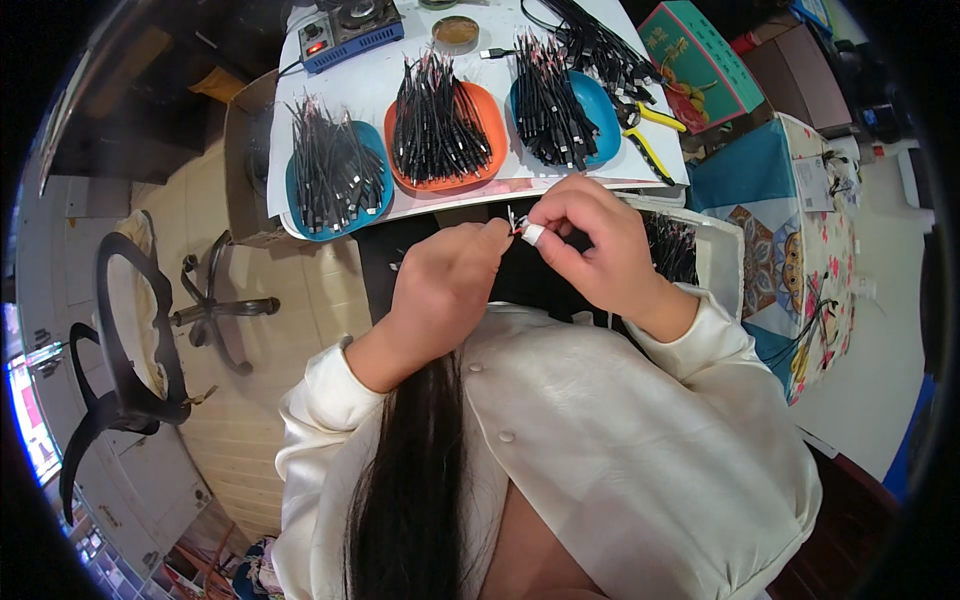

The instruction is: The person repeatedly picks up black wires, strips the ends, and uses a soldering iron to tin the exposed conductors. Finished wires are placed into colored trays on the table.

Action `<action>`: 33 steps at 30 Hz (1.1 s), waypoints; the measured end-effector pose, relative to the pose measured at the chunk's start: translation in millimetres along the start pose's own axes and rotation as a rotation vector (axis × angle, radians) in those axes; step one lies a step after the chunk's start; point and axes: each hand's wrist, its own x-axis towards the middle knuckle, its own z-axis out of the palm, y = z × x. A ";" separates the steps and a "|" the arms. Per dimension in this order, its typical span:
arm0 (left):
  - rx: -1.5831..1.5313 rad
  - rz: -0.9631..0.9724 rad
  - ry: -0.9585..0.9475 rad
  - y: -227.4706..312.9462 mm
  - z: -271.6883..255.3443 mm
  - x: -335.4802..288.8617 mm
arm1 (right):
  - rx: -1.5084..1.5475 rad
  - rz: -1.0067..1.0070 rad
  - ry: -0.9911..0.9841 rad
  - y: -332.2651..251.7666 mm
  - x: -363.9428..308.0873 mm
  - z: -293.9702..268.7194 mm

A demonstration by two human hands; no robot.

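My left hand point(448, 285) and my right hand point(598, 245) meet in front of my chest, just off the table's near edge. Between their fingertips are thin cable wires point(516, 229), with white and red strands showing. My left fingers are closed round the cable, most of which they hide. The right thumb and index finger pinch at the wire ends; a white wrap point(533, 235) covers one right fingertip. Beyond my hands, bundles of black cables with small metal plugs lie in a left blue tray point(378, 150), an orange tray point(490, 120) and a right blue tray point(600, 115).
A blue heating device point(352, 45) with a lit red switch and a round tin point(456, 35) stand at the back. Yellow-handled pliers point(650, 150) lie at the table's right. A white bin point(720, 250) of cables is beside my right arm. A chair point(135, 320) stands left.
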 end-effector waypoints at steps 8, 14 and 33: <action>-0.071 0.000 -0.130 -10.2 -6.6 -7.0 | 1.327 0.984 -0.246 9.4 -10.6 4.5; -0.707 -0.435 -0.169 -7.6 -19.0 -8.6 | 0.545 0.254 -0.258 -2.8 8.3 -16.2; -1.252 -0.734 0.017 5.5 6.7 -22.5 | 0.925 0.425 -0.227 7.2 -6.4 8.8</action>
